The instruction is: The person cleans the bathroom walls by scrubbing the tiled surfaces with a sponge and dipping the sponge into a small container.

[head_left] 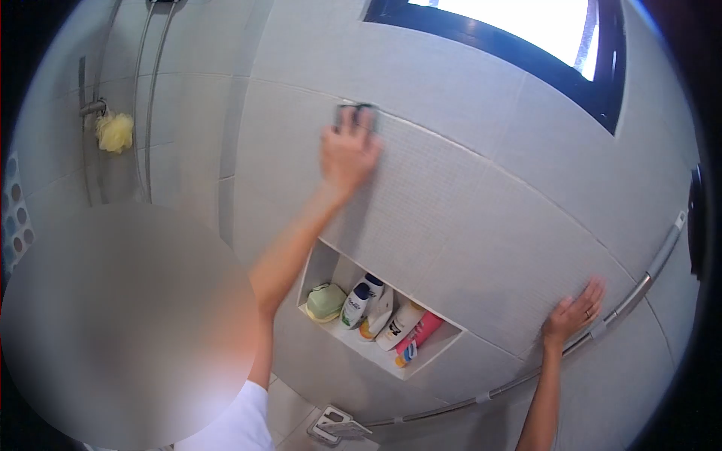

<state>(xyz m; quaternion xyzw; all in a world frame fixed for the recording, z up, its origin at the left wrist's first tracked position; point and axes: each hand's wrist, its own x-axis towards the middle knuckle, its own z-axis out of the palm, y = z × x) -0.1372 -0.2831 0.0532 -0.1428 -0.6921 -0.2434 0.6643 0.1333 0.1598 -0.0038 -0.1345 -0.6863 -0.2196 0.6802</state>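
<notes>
My left hand [349,159] is up on the grey tiled wall [421,180], gripping a small dark pad [366,114] against the tiles just under a pale horizontal grout line. Motion blurs the fingers slightly, and most of the pad is hidden beneath them. Lower on the right, my right hand [574,310] lies flat against the same wall with its fingers stretched out and a ring on one finger. It holds nothing and is close to a grey metal pipe or rail [632,297].
A recessed niche [320,259] below my left hand holds several bottles [357,304] and a green container [326,302]. Above is a dark-framed window [496,45]. A yellow bath puff [115,132] hangs near shower hoses at left. A white holder [338,425] stands low down. A round blur covers the lower left.
</notes>
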